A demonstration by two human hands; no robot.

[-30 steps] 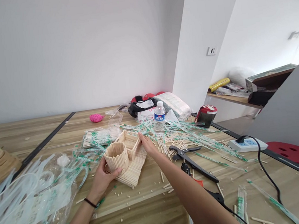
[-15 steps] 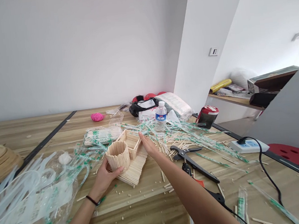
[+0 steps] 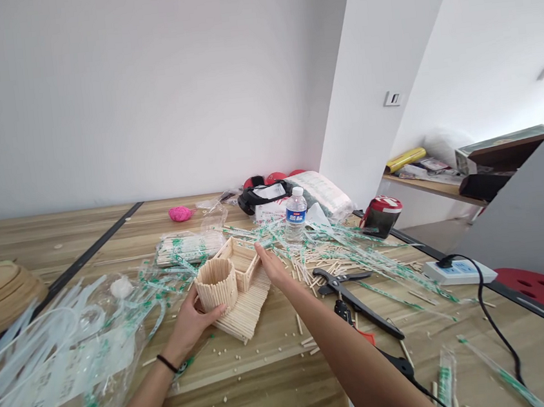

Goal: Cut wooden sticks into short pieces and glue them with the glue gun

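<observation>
A round cup (image 3: 216, 286) made of upright wooden sticks stands on a flat mat of sticks (image 3: 247, 310). Behind it, on the same mat, is a rectangular stick box (image 3: 239, 262) with low open sides. My left hand (image 3: 199, 318) is closed round the cup's left side, its thumb across the lower front and the other fingers mostly hidden behind. At the right end of the box, my right hand (image 3: 271, 267) grips the side and the mat's edge; most of its fingers are out of sight.
Black cutters (image 3: 354, 298) and a glue gun (image 3: 344, 312) lie right of the mat, among loose sticks (image 3: 326, 256). Behind stand a water bottle (image 3: 295, 217) and pink yarn (image 3: 180, 214). Glue sticks (image 3: 40, 364) and plastic wrappers spread left; a power strip (image 3: 459, 271) is right.
The whole view has shifted slightly, so things appear a little further right. Both hands keep their hold on the stick cup and box.
</observation>
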